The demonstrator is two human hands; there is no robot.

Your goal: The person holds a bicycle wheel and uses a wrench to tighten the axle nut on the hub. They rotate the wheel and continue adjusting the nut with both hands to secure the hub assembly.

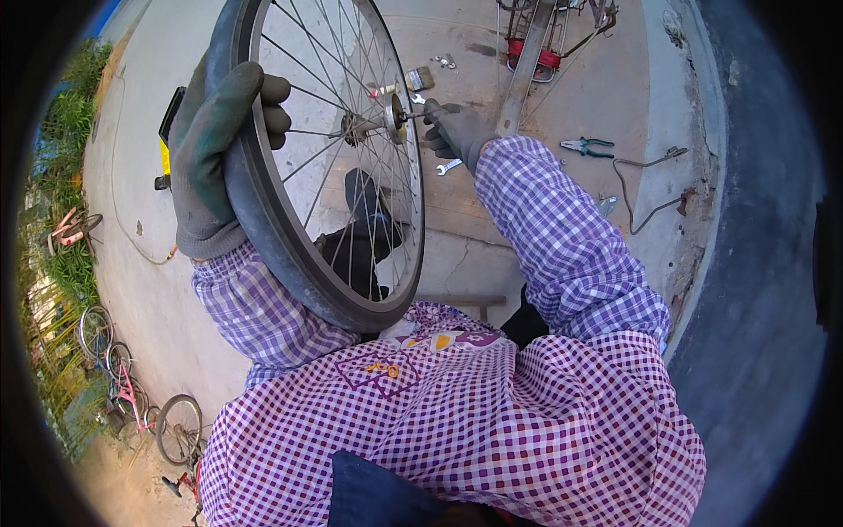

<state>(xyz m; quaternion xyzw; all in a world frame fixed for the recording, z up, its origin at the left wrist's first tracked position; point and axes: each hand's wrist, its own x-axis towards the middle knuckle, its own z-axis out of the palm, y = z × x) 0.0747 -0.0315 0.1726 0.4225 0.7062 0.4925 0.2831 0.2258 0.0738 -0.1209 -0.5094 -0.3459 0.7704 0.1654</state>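
A spoked bicycle wheel (303, 279) with a black tyre stands tilted upright before me. My left hand (211, 154), in a grey-green work glove, wraps round the tyre and rim on the left side, fingertips showing inside the rim. At the hub, my gloved right hand (455, 132) has its fingers closed about the end of the axle (413, 114), which sticks out beside a round metal hub drum (394, 118). Whether the fingers also hold a small part is hidden. On the ground by the right hand lie an open-ended wrench (449, 167) and a paintbrush (421, 79).
Green-handled pliers (587, 147) and a bent metal rod (625, 193) lie to the right, near a dark wall (764, 263). A bicycle frame with a rack and red part (536, 57) is at the far side. Several bicycles (132, 395) stand at left beside plants (66, 149).
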